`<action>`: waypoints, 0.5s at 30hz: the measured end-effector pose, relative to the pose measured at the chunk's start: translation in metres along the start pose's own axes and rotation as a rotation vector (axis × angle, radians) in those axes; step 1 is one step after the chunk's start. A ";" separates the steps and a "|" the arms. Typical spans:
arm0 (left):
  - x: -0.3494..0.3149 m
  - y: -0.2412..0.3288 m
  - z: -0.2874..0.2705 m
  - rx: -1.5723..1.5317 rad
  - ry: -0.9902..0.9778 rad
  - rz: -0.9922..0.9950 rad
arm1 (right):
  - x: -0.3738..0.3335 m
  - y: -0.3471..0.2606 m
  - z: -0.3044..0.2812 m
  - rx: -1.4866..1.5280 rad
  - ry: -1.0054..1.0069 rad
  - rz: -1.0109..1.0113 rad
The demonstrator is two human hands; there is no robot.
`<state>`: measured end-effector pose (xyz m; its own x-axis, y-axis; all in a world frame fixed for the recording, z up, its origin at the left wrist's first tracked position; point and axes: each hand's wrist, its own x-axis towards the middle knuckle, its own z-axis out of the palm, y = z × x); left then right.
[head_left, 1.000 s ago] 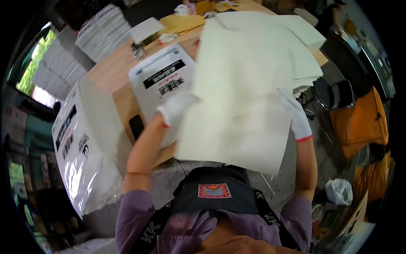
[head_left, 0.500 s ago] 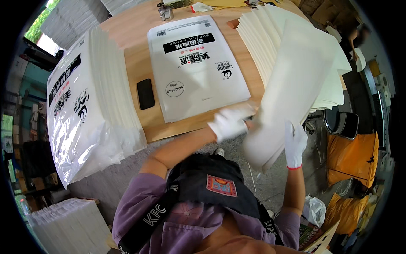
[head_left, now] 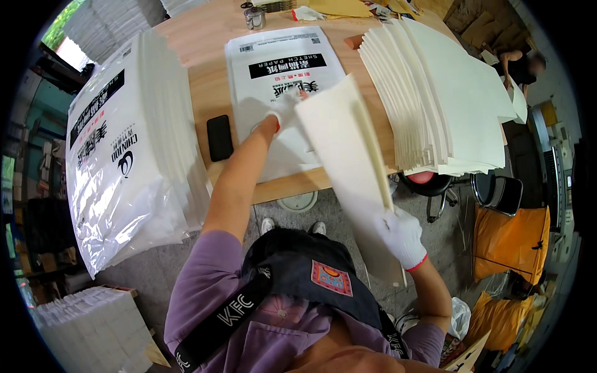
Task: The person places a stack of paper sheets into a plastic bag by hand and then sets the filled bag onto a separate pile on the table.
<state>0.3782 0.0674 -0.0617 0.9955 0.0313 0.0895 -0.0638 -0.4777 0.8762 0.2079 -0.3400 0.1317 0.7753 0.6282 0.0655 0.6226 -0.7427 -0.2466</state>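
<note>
- The gloved left hand [head_left: 289, 112], blurred, has moved up over the printed white packaging [head_left: 273, 46]; its grip cannot be told.
- The gloved right hand [head_left: 401, 236] curls around the folded white paper [head_left: 342, 130].
- The paper's upper end has swung left, now beside the packaging's lower half.
- Phone [head_left: 219, 138] left, fanned paper stack [head_left: 460, 93] right on the tabletop [head_left: 208, 81].

There are two hands [head_left: 400, 236] [head_left: 288, 113], one held sheaf [head_left: 341, 133] — one phone [head_left: 219, 138], one metal pot [head_left: 254, 18].
</note>
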 end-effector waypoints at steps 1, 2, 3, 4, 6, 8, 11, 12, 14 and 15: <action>0.016 0.011 -0.017 -0.246 0.061 -0.027 | 0.002 -0.001 0.005 -0.019 -0.029 -0.007; 0.026 0.048 -0.034 -0.496 0.109 -0.052 | 0.002 0.001 0.009 -0.036 -0.087 0.010; 0.019 0.103 -0.047 -0.587 0.070 -0.101 | 0.001 0.007 0.014 -0.049 -0.142 0.035; 0.004 0.146 -0.057 -0.674 0.047 -0.149 | 0.001 0.009 0.014 -0.064 -0.197 0.043; 0.001 0.159 -0.057 -0.459 -0.016 0.077 | 0.001 0.014 0.010 -0.067 -0.165 -0.031; -0.004 0.169 -0.044 -0.322 -0.067 0.213 | 0.006 0.012 0.002 -0.078 -0.153 -0.082; -0.040 0.198 -0.007 -0.112 -0.072 0.337 | 0.035 -0.001 -0.007 -0.086 -0.153 -0.112; -0.058 0.222 0.003 0.043 -0.044 0.416 | 0.048 -0.002 0.000 -0.078 -0.141 -0.101; -0.081 0.240 0.027 0.100 -0.080 0.438 | 0.086 -0.019 0.000 -0.155 -0.241 -0.104; -0.095 0.257 0.032 0.123 -0.140 0.382 | 0.098 -0.032 -0.006 -0.241 -0.356 -0.096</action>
<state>0.2693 -0.0870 0.1399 0.9023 -0.2840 0.3244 -0.4298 -0.5333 0.7286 0.2649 -0.2558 0.1519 0.6544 0.7062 -0.2703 0.7295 -0.6837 -0.0201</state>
